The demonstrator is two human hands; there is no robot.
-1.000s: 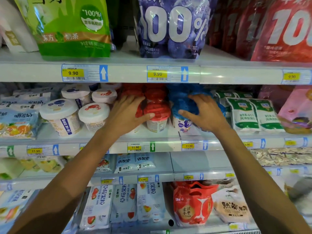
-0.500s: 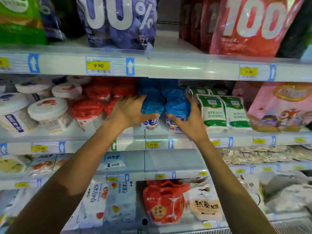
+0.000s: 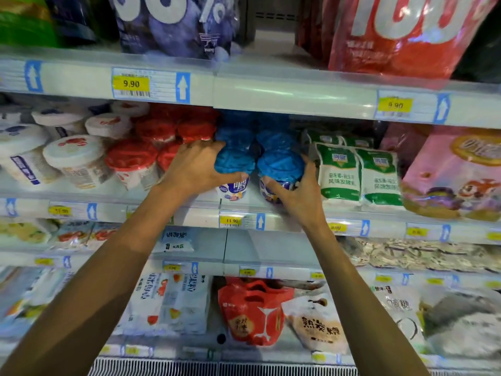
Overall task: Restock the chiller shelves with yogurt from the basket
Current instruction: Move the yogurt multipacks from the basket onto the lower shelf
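Observation:
Two blue-lidded yogurt cups stand at the front of the middle chiller shelf (image 3: 244,213). My left hand (image 3: 198,166) grips the left blue-lidded cup (image 3: 234,161), fingers curled round its left side and thumb under the lid. My right hand (image 3: 295,196) wraps the right blue-lidded cup (image 3: 280,164) from below and the right. More blue-lidded cups (image 3: 273,139) stand behind them. Red-lidded cups (image 3: 132,158) stand directly to the left. No basket is in view.
White-lidded tubs (image 3: 71,153) fill the shelf's left end; green-and-white pouches (image 3: 357,172) and a pink bag (image 3: 455,172) sit to the right. Large bags line the shelf above (image 3: 271,90). Lower shelves hold packs, with a red bag (image 3: 254,310) at the bottom.
My left hand left the red-lidded cups and moved right onto the left blue-lidded cup. My right hand closed round the right blue-lidded cup. The view shifted right and closer.

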